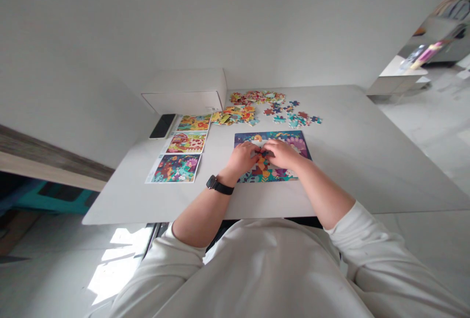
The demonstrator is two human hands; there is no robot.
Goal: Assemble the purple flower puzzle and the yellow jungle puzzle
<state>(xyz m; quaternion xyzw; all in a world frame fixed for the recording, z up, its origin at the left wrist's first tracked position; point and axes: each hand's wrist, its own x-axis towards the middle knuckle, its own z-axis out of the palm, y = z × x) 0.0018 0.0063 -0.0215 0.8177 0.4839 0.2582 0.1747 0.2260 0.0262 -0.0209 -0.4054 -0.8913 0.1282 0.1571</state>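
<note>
A partly assembled colourful jigsaw puzzle lies on the white table in front of me. My left hand and my right hand rest together on its middle, fingers curled, meeting around a small dark red piece. Who grips the piece is hard to tell. A black watch sits on my left wrist. Loose puzzle pieces lie scattered beyond the puzzle, with a denser heap to their left.
Three picture cards lie in a column left of the puzzle. A black phone sits beside them, and a white box stands at the wall. The table's near edge runs just before my torso.
</note>
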